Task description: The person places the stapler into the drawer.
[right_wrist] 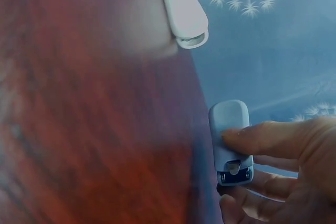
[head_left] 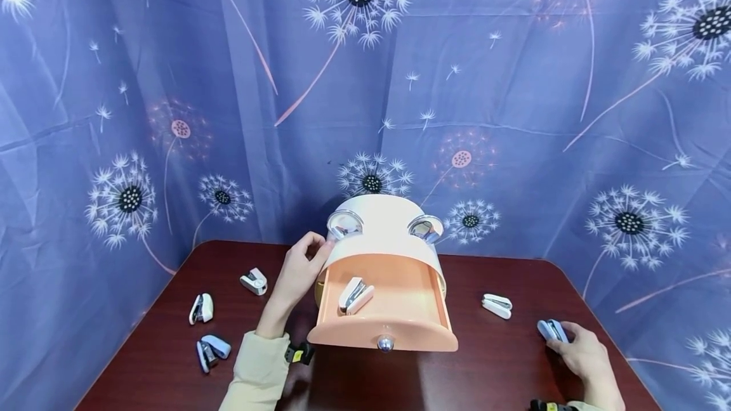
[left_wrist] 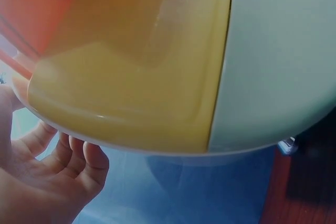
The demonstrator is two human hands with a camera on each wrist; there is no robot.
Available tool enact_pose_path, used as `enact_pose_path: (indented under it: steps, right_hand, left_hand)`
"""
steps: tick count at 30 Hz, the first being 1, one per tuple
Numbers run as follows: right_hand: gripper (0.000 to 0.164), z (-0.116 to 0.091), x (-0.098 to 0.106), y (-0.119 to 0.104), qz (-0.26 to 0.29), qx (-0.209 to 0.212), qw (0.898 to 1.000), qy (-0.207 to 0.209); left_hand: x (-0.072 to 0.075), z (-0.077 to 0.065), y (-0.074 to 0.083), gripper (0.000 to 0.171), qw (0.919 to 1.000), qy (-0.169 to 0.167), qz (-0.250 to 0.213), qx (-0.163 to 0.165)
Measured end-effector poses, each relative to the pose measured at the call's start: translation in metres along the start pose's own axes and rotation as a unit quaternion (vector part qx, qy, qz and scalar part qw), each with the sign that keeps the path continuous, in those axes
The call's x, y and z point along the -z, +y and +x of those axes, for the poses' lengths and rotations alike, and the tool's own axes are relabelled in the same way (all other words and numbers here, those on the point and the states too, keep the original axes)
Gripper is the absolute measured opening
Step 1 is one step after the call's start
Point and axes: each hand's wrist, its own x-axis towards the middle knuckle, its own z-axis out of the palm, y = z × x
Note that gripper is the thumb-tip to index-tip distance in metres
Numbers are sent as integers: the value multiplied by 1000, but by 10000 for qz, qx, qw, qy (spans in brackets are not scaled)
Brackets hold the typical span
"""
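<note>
- Fingers (right_wrist: 262, 139) of the right hand (head_left: 585, 354), lower right of the head view, pinch a blue stapler (head_left: 552, 330), thumb across its top and others bent beneath; whether it touches the tabletop (head_left: 474, 373), I cannot tell.
- Over to the left hand (head_left: 301, 265), centre left: bent fingers touching the side of the white animal-shaped box (head_left: 374, 217); whether they grip or merely lean there, I cannot tell.
- Just right of that hand, the peach drawer (head_left: 417, 335) stands out from the box, a pale stapler (head_left: 356, 297) lying in its left half.
- Farther out, a white stapler (head_left: 497, 306) right of the box, and three more at left: one near the left wrist, two lower down.
- Danger spots, by my reading: the smooth blue stapler could slip or swivel if the thumb eases; a hard shove from the left could skid the box; a knock on that jutting drawer front could jolt its stapler.
- Camera against camera: the right wrist view gives the thumb's placement and the stapler's end, the left a broad yellow panel that the head view barely catches; only the head view reveals the drawer's contents.
</note>
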Motion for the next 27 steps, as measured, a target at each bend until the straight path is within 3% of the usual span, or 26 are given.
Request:
enact_pose_path:
  steps: [15,22,27]
  right_hand:
    - [60,-8,33,-34,-44,422,9965,716]
    - [50,-22,40,-61,67,1077,9810,1612]
    - [49,-32,48,-83,122,1352,9720,1920]
  left_hand:
    - [0,3,-1,20,9999,7,1,-128]
    - [1,2,0,19,9999,29,65,-98]
    - [-1,-1,0,19,9999,26,71,-77]
